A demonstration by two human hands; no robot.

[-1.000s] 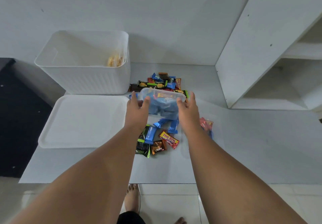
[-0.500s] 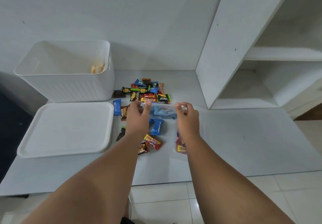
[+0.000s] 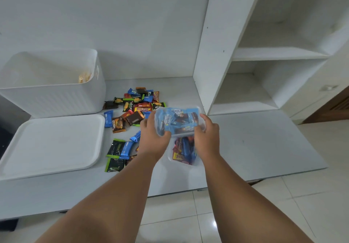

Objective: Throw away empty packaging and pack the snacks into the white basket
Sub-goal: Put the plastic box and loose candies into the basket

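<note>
Both hands are up on the clear plastic tub (image 3: 179, 120) and it is packed with blue-wrapped snacks; the left hand (image 3: 153, 140) grips the tub's left end, fingers curled round the far side and thumb on the near edge; the right hand (image 3: 206, 136) grips the right end the same way, fingers wrapped over the corner; the tub sits between the two hands, tilted so its clear face looks up at the camera. Just below it, between the wrists, a second clear pack (image 3: 184, 152) of red and blue wrappers lies on the white counter (image 3: 255, 144). To the left of the hands the loose snacks (image 3: 136, 106) are scattered across the counter; a brown Nextar packet (image 3: 118, 124), a small blue packet (image 3: 108, 118) beside it, and black-and-green packets (image 3: 115, 148) nearer the front edge. The white basket (image 3: 56, 101) stands at the back left, well apart from the tub, with a yellowish packet (image 3: 84, 77) showing inside against its right wall; its flat white lid (image 3: 51, 144) lies on the counter just in front of it. A white shelf unit (image 3: 264, 53) rises on the right; pale floor tiles (image 3: 179, 214) show below the arms.
</note>
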